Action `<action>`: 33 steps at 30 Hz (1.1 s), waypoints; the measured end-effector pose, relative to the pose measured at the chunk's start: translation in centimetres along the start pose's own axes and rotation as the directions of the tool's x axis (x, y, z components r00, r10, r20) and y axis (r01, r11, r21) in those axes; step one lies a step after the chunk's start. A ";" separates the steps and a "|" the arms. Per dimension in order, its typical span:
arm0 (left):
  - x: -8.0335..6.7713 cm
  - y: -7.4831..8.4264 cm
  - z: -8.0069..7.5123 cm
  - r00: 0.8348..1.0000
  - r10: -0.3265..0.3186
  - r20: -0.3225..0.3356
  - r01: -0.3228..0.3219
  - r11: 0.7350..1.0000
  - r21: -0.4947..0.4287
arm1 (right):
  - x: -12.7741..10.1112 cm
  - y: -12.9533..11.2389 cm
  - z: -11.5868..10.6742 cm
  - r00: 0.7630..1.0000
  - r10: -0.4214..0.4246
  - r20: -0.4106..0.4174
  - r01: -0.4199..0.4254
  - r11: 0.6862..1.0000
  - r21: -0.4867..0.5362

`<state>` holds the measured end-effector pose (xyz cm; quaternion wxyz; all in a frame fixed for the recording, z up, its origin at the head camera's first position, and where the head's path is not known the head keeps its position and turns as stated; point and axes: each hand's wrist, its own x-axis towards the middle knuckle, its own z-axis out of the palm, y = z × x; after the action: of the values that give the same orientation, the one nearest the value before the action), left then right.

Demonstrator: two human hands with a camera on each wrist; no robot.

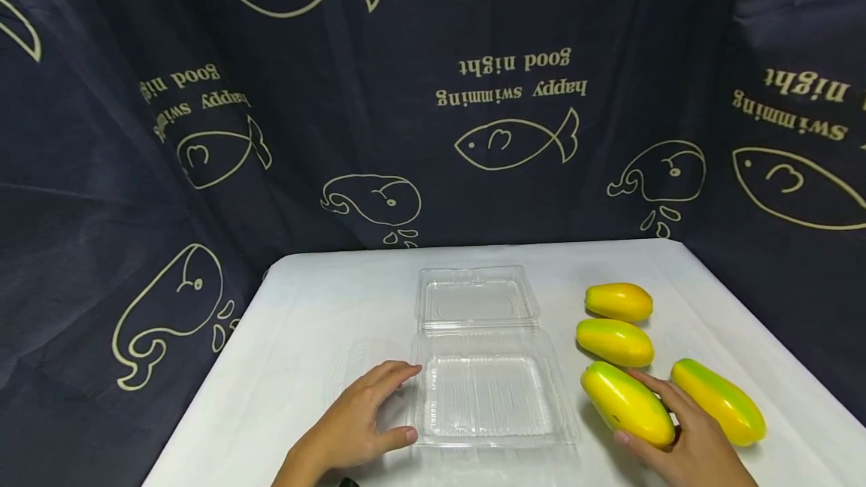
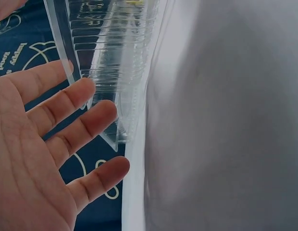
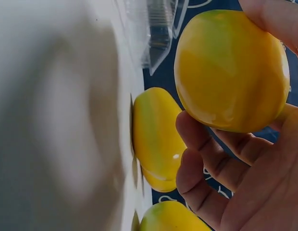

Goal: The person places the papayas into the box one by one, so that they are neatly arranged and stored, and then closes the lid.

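Note:
A clear plastic clamshell box [image 1: 483, 397] lies open in the middle of the white table [image 1: 318, 314], its lid [image 1: 473, 299] folded back. My left hand [image 1: 365, 415] rests flat on the table, straight fingers [image 2: 81, 96] against the box's left rim [image 2: 110, 62]. Four yellow-green oblong fruits lie to the right. My right hand [image 1: 686, 446] grips the nearest fruit [image 1: 625, 403], with thumb and fingers [image 3: 211, 159] curled round it [image 3: 230, 72]. In the right wrist view it sits a little clear of the table.
Three more fruits lie close by: one far [image 1: 619, 301], one in the middle [image 1: 614, 342], one at the right [image 1: 719, 400]. Dark blue cloth printed with fish and whales [image 1: 514, 141] hangs round the table's back and sides.

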<state>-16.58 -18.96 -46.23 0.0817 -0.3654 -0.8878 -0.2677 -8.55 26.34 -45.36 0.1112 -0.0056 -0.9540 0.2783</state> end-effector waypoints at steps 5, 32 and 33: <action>0.0 0.0 0.1 1.000 -0.005 -0.007 0.005 1.000 0.010 | 0.5 -0.1 -0.2 0.999 -0.043 -0.003 0.043 0.999 -0.020; 0.2 -0.1 0.0 1.000 0.011 0.005 -0.011 0.998 0.069 | 4.4 -5.3 -0.8 0.950 -0.304 -0.064 0.307 0.951 0.040; 0.2 -0.1 0.0 1.000 0.014 0.003 -0.014 0.997 0.070 | 4.6 -5.6 -0.8 0.950 -0.307 -0.058 0.309 0.950 0.032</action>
<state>-16.80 -18.94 -46.24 0.0950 -0.3691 -0.8940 -0.2355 -12.61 22.43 -40.74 0.1782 0.1385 -0.9340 0.2769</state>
